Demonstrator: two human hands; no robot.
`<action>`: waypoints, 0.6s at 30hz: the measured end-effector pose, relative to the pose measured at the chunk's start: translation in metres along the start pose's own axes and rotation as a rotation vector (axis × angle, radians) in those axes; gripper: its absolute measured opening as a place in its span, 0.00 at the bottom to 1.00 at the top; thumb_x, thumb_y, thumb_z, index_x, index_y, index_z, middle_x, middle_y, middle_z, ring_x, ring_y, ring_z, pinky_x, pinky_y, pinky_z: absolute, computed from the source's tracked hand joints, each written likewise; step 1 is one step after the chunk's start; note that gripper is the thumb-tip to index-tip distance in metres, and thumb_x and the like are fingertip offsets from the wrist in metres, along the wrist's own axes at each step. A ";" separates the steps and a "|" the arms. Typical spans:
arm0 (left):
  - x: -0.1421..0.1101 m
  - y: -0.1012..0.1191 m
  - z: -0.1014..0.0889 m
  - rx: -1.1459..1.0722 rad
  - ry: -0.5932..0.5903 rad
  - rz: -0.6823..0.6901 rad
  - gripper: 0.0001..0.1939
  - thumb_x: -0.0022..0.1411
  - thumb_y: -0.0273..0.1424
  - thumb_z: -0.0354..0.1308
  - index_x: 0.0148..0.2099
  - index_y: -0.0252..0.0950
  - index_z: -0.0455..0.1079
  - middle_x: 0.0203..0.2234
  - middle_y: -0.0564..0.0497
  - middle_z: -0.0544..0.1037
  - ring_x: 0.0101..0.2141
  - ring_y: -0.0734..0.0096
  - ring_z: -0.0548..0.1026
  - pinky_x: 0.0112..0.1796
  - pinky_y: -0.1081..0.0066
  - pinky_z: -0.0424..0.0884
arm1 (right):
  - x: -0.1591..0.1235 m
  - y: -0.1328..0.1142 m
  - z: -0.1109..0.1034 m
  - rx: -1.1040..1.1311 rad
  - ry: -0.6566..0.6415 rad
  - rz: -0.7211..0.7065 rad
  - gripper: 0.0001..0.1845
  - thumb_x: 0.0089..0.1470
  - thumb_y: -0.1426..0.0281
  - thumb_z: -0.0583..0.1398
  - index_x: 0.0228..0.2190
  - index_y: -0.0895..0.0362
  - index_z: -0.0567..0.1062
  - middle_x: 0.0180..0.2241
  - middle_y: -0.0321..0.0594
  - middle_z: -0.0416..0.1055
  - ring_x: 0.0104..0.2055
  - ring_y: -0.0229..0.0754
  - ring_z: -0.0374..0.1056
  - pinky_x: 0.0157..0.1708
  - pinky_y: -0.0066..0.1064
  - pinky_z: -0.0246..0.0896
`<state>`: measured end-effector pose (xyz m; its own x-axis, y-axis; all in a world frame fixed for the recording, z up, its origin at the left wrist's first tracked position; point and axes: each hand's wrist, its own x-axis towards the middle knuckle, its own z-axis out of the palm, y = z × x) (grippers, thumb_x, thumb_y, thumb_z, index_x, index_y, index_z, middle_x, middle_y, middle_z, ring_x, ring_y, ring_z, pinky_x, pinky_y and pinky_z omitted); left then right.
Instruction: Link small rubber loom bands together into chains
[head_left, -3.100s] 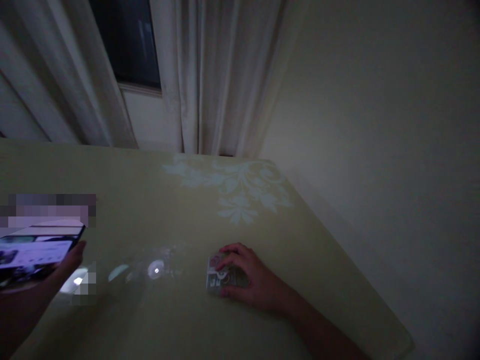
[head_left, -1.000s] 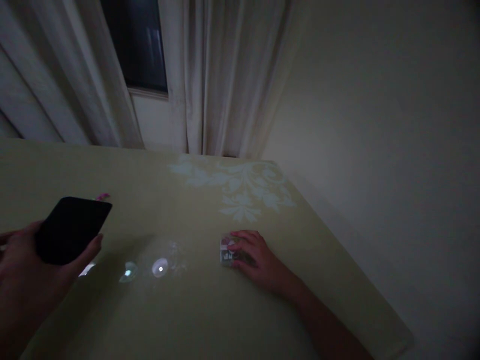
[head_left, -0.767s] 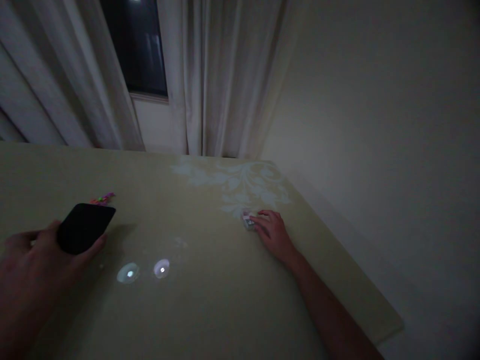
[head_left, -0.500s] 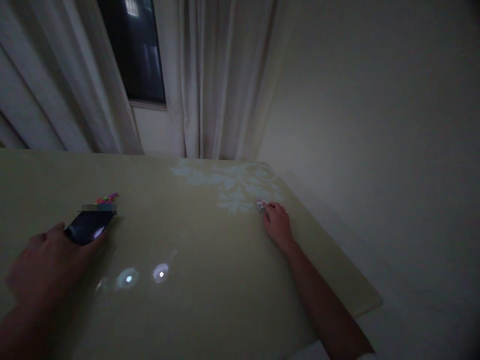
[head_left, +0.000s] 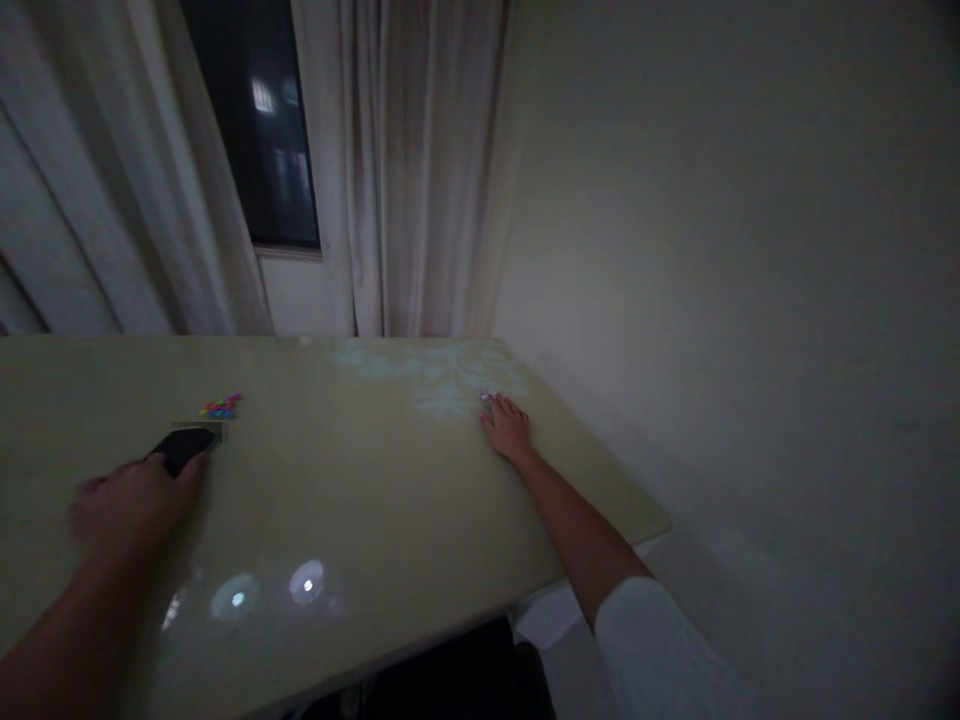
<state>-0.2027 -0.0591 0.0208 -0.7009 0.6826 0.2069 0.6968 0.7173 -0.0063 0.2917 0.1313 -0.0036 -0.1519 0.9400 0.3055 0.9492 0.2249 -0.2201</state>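
On the left, my left hand (head_left: 135, 505) is closed around a dark, flat phone (head_left: 182, 450), held over the table with its far end pointing away from me. Just beyond the phone lies a small pile of brightly coloured little pieces (head_left: 222, 406), too small to name. At the far right of the table, my right hand (head_left: 508, 425) has its fingers curled over a small whitish object (head_left: 486, 402). Most of that object is hidden under the fingers, so its kind does not show.
The pale, glossy table (head_left: 337, 490) reflects ceiling lights and has a leaf pattern (head_left: 450, 375) near its far right corner. A bare wall (head_left: 675, 250) runs along the right. Curtains (head_left: 405, 180) and a dark window (head_left: 255, 130) stand behind. A dark seat-like shape (head_left: 457, 680) is below the near edge.
The phone has been tilted and shows less of its glossy face, and the coloured pieces are more exposed. My right hand stays at the small object. The view has shifted, showing the table's near edge.
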 end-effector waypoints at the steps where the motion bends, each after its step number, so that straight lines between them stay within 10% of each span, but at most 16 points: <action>1: -0.005 0.003 -0.004 -0.007 0.004 0.017 0.31 0.75 0.45 0.40 0.45 0.28 0.79 0.41 0.37 0.85 0.41 0.56 0.79 0.43 0.67 0.62 | 0.001 -0.001 0.000 0.006 -0.002 0.012 0.31 0.73 0.55 0.50 0.71 0.51 0.61 0.74 0.47 0.55 0.74 0.53 0.51 0.69 0.49 0.46; 6: -0.031 0.038 -0.027 -0.108 0.106 0.091 0.29 0.78 0.41 0.39 0.61 0.24 0.69 0.60 0.27 0.73 0.59 0.36 0.69 0.51 0.51 0.65 | 0.010 -0.005 -0.001 0.068 0.017 0.074 0.36 0.72 0.52 0.50 0.72 0.57 0.58 0.74 0.58 0.52 0.76 0.59 0.48 0.70 0.58 0.42; 10: -0.051 0.111 -0.038 -0.280 0.033 0.430 0.17 0.76 0.40 0.55 0.56 0.34 0.73 0.50 0.44 0.80 0.49 0.58 0.78 0.49 0.55 0.74 | 0.008 -0.013 -0.010 0.158 0.106 -0.029 0.37 0.72 0.57 0.52 0.73 0.64 0.54 0.75 0.63 0.47 0.77 0.60 0.42 0.71 0.60 0.37; 15: -0.105 0.222 -0.030 -0.420 -0.133 0.824 0.15 0.73 0.39 0.61 0.54 0.34 0.74 0.47 0.46 0.81 0.43 0.62 0.81 0.45 0.57 0.80 | -0.019 -0.044 -0.021 0.313 0.091 -0.377 0.32 0.72 0.59 0.53 0.71 0.54 0.59 0.73 0.51 0.55 0.75 0.49 0.50 0.71 0.47 0.43; 18: -0.139 0.253 -0.016 -0.457 -0.182 0.981 0.15 0.72 0.37 0.62 0.56 0.35 0.74 0.51 0.45 0.79 0.47 0.60 0.80 0.47 0.55 0.79 | -0.040 -0.075 -0.016 0.404 -0.018 -0.598 0.29 0.69 0.55 0.58 0.66 0.53 0.69 0.67 0.48 0.67 0.69 0.49 0.62 0.67 0.40 0.54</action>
<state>0.0729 0.0252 0.0058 0.2033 0.9655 0.1628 0.9281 -0.2430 0.2819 0.2312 0.0733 0.0151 -0.6217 0.6294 0.4663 0.5266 0.7765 -0.3461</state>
